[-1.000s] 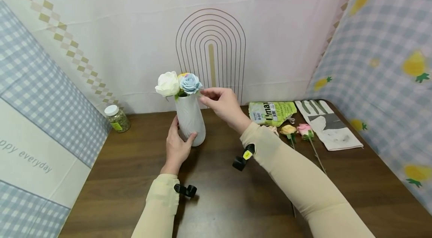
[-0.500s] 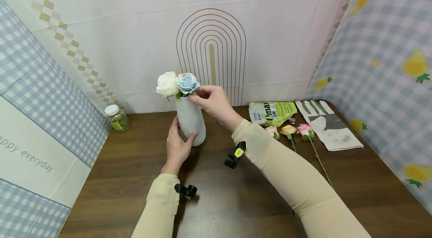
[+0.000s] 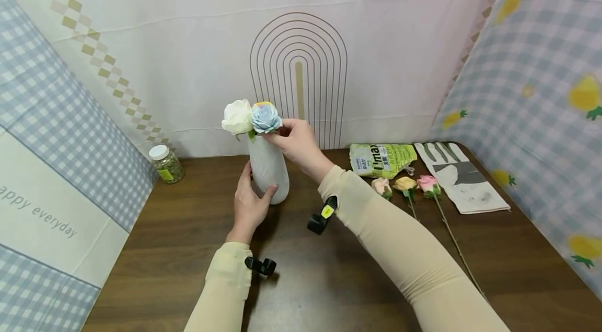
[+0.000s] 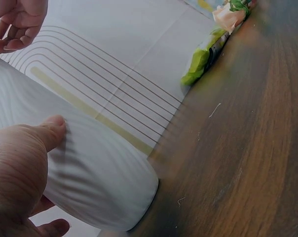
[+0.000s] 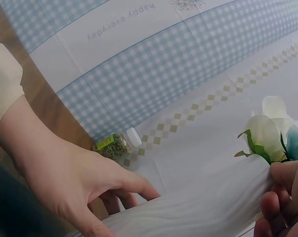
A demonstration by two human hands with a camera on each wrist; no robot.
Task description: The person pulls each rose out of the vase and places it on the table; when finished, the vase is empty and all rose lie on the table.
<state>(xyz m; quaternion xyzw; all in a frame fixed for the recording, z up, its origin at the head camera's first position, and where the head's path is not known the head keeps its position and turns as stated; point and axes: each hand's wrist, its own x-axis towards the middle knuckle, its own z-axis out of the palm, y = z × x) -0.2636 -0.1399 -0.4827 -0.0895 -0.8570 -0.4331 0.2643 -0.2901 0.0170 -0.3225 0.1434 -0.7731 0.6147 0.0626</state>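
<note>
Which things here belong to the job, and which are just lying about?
In the job:
vase, held by the left hand
blue flower, at the right hand
white flower
yellow flower
probably the pink rose, yellow rose and peach rose

Apparently just lying about:
jar
green packet
cloth

On the dark wooden counter (image 3: 178, 248), a clear jar (image 3: 169, 167) of greenish bits, topped with a white lid (image 3: 159, 152), is placed near the back left corner, while a yellow-green packet (image 3: 383, 159) and, just beside it, a white cloth (image 3: 475, 196) with grey patterning are laid at the back right. The counter is backed by a pale sheet (image 3: 202, 49) printed with nested arches, and is flanked by blue-checked fabric (image 3: 56, 76) lettered "happy everyday" on the left and pineapple-printed fabric (image 3: 545, 96) on the right.
</note>
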